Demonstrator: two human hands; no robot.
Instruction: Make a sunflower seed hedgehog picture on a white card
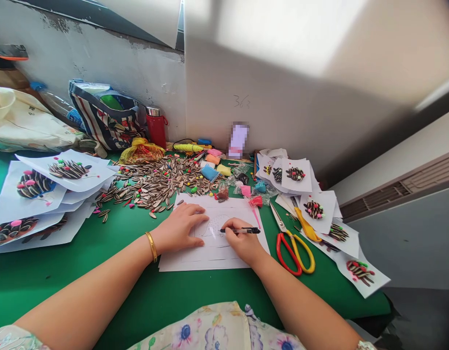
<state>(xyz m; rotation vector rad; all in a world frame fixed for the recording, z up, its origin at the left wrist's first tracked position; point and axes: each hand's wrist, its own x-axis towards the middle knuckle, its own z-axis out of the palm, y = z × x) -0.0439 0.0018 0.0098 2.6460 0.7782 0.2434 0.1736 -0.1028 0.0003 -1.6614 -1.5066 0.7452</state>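
White sheets of paper [209, 260] lie stacked on the green table, with a faint outline drawing on the top one. My left hand [181, 227] rests flat on the left part of the paper, fingers spread, holding nothing. A black pen [248, 230] is pinched in my right hand [242, 239], its tip on the paper beside the drawing. Just right of the paper lie scissors [292, 245] with one red and one yellow handle, blades partly apart. A heap of striped seeds [162, 177] spreads behind the paper.
Papers with seed figures lie at the left [69, 194] and right [346, 257]. Colored clay packets [209, 172] sit behind the paper. A red bottle [156, 129], a striped bag [107, 116] and a white bag [27, 124] stand at the back left. A wall rises behind.
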